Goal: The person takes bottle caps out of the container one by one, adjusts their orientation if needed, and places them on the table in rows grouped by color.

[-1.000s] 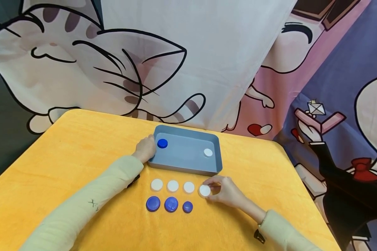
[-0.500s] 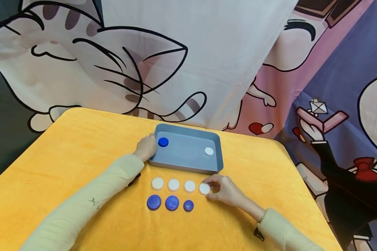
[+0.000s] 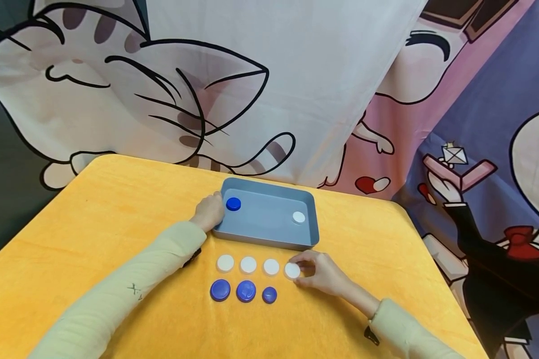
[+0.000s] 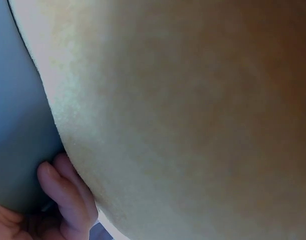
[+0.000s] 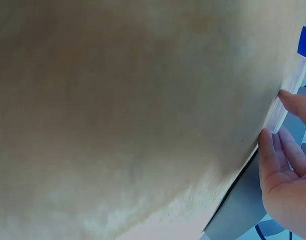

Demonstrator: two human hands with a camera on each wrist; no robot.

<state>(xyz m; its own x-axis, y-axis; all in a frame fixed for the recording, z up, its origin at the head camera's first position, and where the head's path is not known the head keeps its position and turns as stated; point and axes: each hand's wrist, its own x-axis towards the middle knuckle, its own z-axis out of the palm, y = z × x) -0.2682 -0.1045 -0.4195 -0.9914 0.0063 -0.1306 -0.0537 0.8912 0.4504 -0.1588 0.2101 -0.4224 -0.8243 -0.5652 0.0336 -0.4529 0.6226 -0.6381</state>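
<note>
My left hand point(image 3: 209, 211) grips the left side of a shallow blue-grey tray point(image 3: 265, 242); in the left wrist view its curled fingers point(image 4: 65, 192) lie against the tray wall point(image 4: 15, 115). Inside the tray, a blue bottle cap point(image 3: 233, 204) lies at the left and a white bottle cap point(image 3: 298, 217) at the right. In front of the tray, my right hand point(image 3: 325, 274) pinches a white bottle cap point(image 3: 292, 270) between thumb and fingers at the right end of a white row. In the right wrist view that cap point(image 5: 276, 115) shows edge-on, on the cloth.
Three more white caps point(image 3: 248, 265) continue the row leftward. Nearer the person lie two larger blue caps point(image 3: 246, 291) and a smaller blue one point(image 3: 269, 294). A yellow cloth point(image 3: 130, 209) covers the table, and a printed curtain point(image 3: 305, 89) hangs behind it.
The whole view shifts very slightly with the head. Both hands, the tray and the caps keep their places.
</note>
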